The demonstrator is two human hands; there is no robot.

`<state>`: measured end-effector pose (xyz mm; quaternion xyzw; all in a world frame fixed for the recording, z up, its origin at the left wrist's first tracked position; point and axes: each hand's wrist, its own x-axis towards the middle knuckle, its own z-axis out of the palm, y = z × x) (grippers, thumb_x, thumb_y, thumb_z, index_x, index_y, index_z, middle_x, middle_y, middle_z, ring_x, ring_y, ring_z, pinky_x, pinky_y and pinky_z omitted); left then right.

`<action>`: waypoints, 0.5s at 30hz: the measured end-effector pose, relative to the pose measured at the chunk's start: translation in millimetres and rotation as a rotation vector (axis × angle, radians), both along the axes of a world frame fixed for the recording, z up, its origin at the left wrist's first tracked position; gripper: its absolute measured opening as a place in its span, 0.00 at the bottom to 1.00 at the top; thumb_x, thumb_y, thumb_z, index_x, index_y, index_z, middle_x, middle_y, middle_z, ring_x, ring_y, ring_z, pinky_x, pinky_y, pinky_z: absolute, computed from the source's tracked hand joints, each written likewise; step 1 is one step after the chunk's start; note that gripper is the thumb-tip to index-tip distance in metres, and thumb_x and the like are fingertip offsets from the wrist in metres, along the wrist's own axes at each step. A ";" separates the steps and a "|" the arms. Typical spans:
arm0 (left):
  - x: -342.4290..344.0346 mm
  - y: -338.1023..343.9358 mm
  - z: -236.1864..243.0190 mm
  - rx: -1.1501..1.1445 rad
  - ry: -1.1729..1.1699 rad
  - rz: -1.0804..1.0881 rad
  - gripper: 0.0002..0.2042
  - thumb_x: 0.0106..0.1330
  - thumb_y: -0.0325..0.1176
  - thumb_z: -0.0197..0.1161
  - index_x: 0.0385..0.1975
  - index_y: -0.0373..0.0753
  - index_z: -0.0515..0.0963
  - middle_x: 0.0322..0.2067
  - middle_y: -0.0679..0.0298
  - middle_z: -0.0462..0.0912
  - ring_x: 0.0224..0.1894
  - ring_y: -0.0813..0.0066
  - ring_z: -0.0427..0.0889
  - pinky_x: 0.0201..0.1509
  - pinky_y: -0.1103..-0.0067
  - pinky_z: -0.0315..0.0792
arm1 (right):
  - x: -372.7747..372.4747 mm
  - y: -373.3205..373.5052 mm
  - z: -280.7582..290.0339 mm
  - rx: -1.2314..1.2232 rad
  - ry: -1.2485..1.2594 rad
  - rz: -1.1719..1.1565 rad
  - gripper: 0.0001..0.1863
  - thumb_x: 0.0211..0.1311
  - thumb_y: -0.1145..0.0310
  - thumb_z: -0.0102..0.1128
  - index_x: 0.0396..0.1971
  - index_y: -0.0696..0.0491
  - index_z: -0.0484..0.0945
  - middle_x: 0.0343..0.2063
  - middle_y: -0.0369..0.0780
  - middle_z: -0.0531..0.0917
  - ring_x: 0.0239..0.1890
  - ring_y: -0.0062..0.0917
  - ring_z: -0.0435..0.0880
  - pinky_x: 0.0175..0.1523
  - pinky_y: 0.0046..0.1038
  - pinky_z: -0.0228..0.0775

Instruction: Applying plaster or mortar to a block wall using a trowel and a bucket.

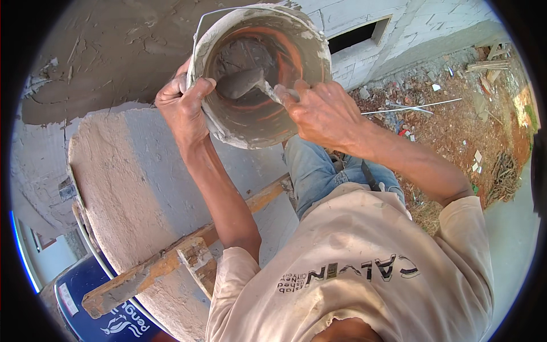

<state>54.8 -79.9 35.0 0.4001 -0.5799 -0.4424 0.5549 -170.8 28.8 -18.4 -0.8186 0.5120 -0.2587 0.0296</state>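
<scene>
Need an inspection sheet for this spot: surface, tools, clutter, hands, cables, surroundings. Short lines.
Surface: grey-brown mortar coat at upper left, uneven, with ragged edges.
Tools: bucket crusted with mortar, mouth toward the camera; trowel with its blade inside.
Clutter: rough timber and blue container at lower left; scattered debris and crossed white strips at right.
Hands: left hand grips the bucket rim, right hand the trowel handle; both bare.
Cables: one pale line at lower left; cable or hose, can't tell.
Surroundings: whitish block wall with a dark opening.
</scene>
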 end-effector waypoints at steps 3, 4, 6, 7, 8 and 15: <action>1.0 4.3 -0.5 -0.029 -0.051 0.076 0.10 0.43 0.17 0.65 0.26 0.31 0.90 0.50 0.47 0.91 0.43 0.70 0.89 0.50 0.72 0.82 | -18.7 -1.2 -1.8 0.146 0.083 0.132 0.22 0.48 0.77 0.63 0.47 0.65 0.86 0.20 0.52 0.83 0.23 0.41 0.88 0.27 0.40 0.78; 1.2 5.2 -0.2 -0.029 -0.050 0.081 0.10 0.43 0.17 0.65 0.26 0.31 0.90 0.50 0.47 0.91 0.43 0.70 0.89 0.50 0.72 0.82 | -20.4 -6.3 2.8 0.145 0.085 0.137 0.22 0.48 0.77 0.63 0.47 0.65 0.86 0.20 0.52 0.83 0.23 0.41 0.88 0.27 0.40 0.78; 0.0 6.9 -0.1 -0.010 -0.021 0.097 0.11 0.44 0.16 0.65 0.26 0.31 0.90 0.50 0.49 0.91 0.41 0.72 0.88 0.49 0.73 0.82 | -21.6 -18.1 11.6 0.009 -0.011 -0.032 0.20 0.46 0.77 0.63 0.43 0.63 0.87 0.20 0.53 0.84 0.23 0.42 0.88 0.27 0.41 0.78; -1.7 7.2 0.2 -0.011 -0.019 0.095 0.11 0.44 0.16 0.65 0.26 0.31 0.90 0.50 0.49 0.91 0.41 0.72 0.88 0.49 0.73 0.82 | -20.8 -21.6 10.7 0.007 -0.009 -0.033 0.20 0.46 0.77 0.63 0.43 0.63 0.87 0.20 0.53 0.84 0.23 0.42 0.88 0.27 0.41 0.78; -3.3 7.9 0.9 -0.032 -0.018 0.070 0.11 0.44 0.16 0.65 0.27 0.31 0.90 0.49 0.50 0.91 0.41 0.73 0.88 0.49 0.73 0.82 | -19.4 -24.4 8.3 -0.043 -0.033 -0.079 0.19 0.46 0.77 0.63 0.42 0.64 0.87 0.20 0.53 0.84 0.23 0.43 0.88 0.27 0.41 0.77; -7.5 8.6 8.1 -0.029 -0.047 0.123 0.10 0.44 0.17 0.68 0.27 0.31 0.90 0.48 0.52 0.92 0.38 0.78 0.87 0.47 0.76 0.81 | -23.6 -18.8 6.2 0.025 -0.024 -0.033 0.20 0.44 0.76 0.64 0.41 0.64 0.87 0.20 0.52 0.84 0.22 0.44 0.87 0.25 0.41 0.75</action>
